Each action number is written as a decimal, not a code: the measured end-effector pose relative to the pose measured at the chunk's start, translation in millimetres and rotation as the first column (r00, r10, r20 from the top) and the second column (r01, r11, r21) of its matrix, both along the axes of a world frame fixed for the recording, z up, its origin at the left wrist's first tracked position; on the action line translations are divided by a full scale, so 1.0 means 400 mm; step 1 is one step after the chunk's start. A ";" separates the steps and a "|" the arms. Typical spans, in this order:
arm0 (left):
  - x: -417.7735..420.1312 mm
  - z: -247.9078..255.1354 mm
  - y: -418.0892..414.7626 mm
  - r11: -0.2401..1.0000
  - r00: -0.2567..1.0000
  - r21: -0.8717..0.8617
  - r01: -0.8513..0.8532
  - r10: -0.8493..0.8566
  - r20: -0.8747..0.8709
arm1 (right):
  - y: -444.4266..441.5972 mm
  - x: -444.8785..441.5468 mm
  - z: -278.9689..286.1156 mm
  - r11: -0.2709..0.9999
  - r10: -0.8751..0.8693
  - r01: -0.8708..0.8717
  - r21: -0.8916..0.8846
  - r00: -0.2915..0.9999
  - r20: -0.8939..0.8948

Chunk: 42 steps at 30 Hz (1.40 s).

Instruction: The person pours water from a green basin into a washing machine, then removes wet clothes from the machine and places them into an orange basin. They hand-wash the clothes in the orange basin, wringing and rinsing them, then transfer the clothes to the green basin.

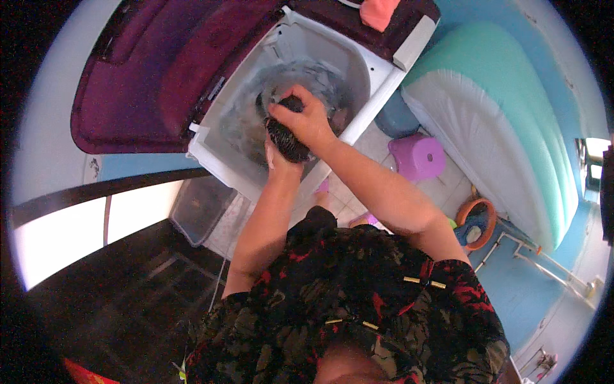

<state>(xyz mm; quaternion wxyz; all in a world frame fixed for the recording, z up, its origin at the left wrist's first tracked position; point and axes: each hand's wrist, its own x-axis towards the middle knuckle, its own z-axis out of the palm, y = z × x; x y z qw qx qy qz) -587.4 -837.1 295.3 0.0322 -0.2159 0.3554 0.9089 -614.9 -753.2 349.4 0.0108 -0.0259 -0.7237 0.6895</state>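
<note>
Both hands are over the open tub of a top-loading washing machine point(352, 53). My right hand point(309, 117) pinches the upper end of a black, wet-looking bundle point(285, 139). Fine pale streaks cover its surface; it looks like fabric, but the exact item cannot be told. Below, my left hand point(276, 156) cups the same bundle, which hides most of its fingers. Around and beneath the hands, greyish water point(297, 72) with blurred swirls fills the lower tub. Further dark and brownish shapes in the water are too blurred to name.
The raised maroon lid point(182, 72) stands on the left. A coral cloth point(379, 13) lies on the machine's top. To the right are a purple plastic stool point(417, 157), a mint-and-white covered bulky object point(484, 101) and an orange-rimmed basin point(490, 225). Pipes point(547, 269) run along the blue wall.
</note>
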 end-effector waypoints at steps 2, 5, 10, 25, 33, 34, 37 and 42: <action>-0.009 -0.005 -0.019 1.000 1.000 0.012 0.001 -0.001 -0.006 | -0.004 -0.020 0.007 0.993 -0.036 0.054 -0.108 0.986 0.160; -0.031 0.049 -0.029 0.944 0.977 0.296 0.142 -0.182 0.114 | 0.007 -0.054 -0.034 0.959 -0.265 0.249 0.139 0.958 0.112; 0.015 0.028 -0.068 0.797 0.961 -0.598 0.081 -0.221 -0.165 | 0.012 -0.013 0.014 0.962 -0.107 0.146 -0.229 0.978 0.176; 0.057 0.096 0.164 0.174 0.673 -0.842 0.510 -0.691 0.264 | 1.206 0.921 -0.118 -0.108 -0.979 0.992 -0.066 -0.095 0.179; 0.075 0.103 0.066 0.222 0.752 -0.813 0.538 -0.563 0.343 | 1.396 1.070 -0.125 0.239 -0.918 0.949 -0.205 0.290 0.271; 0.077 0.092 0.043 0.143 0.758 -0.845 0.516 -0.536 0.372 | 1.371 1.066 -0.152 0.340 -0.860 0.925 -0.172 0.379 0.340; 0.114 0.012 -0.089 0.106 0.792 -0.867 0.487 -0.472 0.388 | 1.225 0.948 -0.228 0.540 -0.672 0.826 -0.160 0.538 0.509; 0.170 -0.031 -0.220 0.031 0.809 -0.885 0.465 -0.421 0.410 | 0.994 0.825 -0.328 0.816 -0.391 0.574 -0.068 0.634 0.668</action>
